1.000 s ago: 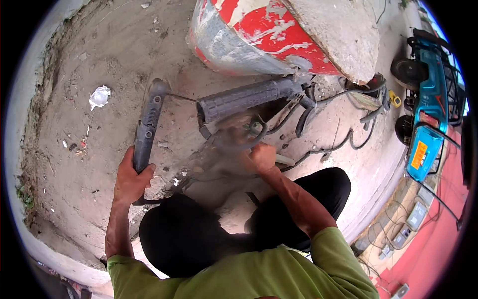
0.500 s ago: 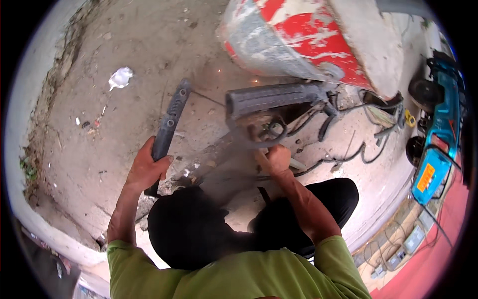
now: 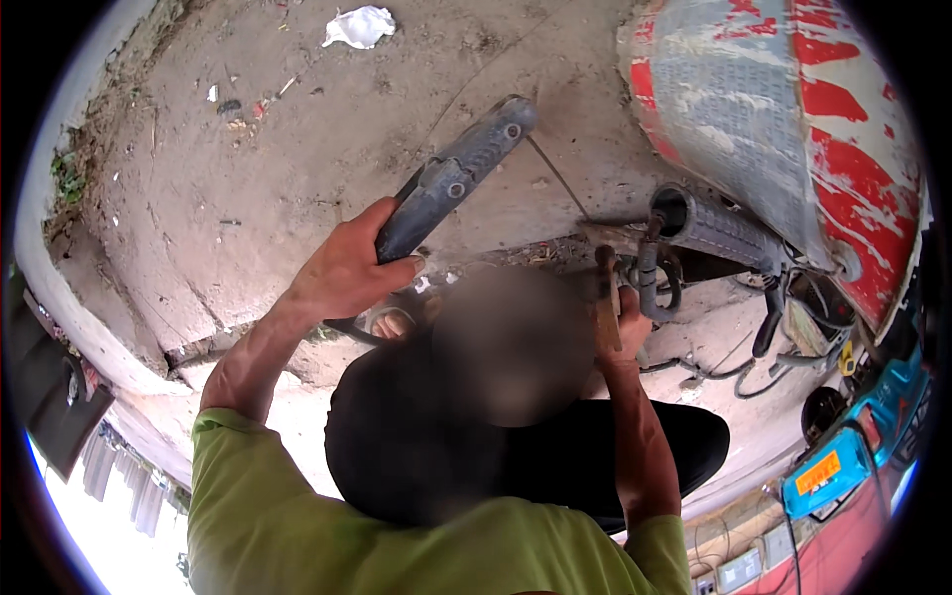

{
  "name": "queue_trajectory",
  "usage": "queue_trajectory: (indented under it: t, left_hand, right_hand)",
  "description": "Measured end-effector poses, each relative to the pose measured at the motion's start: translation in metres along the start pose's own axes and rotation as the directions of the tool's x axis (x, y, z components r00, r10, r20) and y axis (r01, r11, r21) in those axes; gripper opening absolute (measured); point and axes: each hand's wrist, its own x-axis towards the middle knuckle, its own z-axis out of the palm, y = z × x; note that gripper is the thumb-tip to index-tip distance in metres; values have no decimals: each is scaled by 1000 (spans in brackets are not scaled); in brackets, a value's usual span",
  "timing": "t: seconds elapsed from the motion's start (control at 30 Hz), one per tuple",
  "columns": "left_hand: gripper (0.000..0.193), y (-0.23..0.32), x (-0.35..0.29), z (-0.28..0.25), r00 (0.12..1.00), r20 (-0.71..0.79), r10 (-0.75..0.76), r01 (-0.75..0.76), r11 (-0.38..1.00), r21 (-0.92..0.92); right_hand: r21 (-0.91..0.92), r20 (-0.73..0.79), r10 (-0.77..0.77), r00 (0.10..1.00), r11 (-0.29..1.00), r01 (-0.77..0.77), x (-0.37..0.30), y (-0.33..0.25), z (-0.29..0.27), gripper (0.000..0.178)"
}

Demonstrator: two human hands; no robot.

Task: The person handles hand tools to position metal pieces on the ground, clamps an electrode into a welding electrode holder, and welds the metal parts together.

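Note:
My left hand (image 3: 357,263) is closed round the near end of a long dark grey casing (image 3: 451,183) with two round holes along it. The casing slants up to the right, off the ground. A thin rod (image 3: 557,177) runs from its far tip toward the parts by my right hand. My right hand (image 3: 632,332) is closed on a wooden-handled tool (image 3: 607,312), its head partly hidden. Just right of it lies a grey ribbed tube (image 3: 719,228) with an open round end, next to a bent dark pipe (image 3: 650,283). A blurred round shape hides the ground between my arms.
A red, white and grey painted metal sheet (image 3: 734,119) rises at the far right. The teal wheeled machine (image 3: 863,436) stands at the right edge. Black cable (image 3: 714,372) snakes across the ground. A white scrap (image 3: 359,28) lies far off. A foot (image 3: 390,322) shows below my left hand.
The view has swung right, and the painted sheet now sits farther right. The casing in my left hand leans more to the right. Two small bright sparks are gone, and the tube's open end now shows.

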Motion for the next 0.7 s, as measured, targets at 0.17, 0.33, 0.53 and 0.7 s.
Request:
queue_trajectory:
  t: [0.17,0.33,0.53,0.7]
  left_hand:
    - [45,4,-1,-3,998,-23,51,-48,994,102]
    - [47,2,-1,-4,998,-21,54,-51,992,113]
    - [50,0,0,-1,994,-57,88,-82,991,106]
    - [52,1,3,2,999,-5,45,-44,989,144]
  right_hand:
    - [75,62,197,978,977,-202,-6,8,8,33]
    - [84,46,169,985,981,-172,-6,13,11,40]
    - [21,92,171,981,984,-174,-11,19,11,44]
    - [37,73,203,976,978,-206,-11,19,12,40]
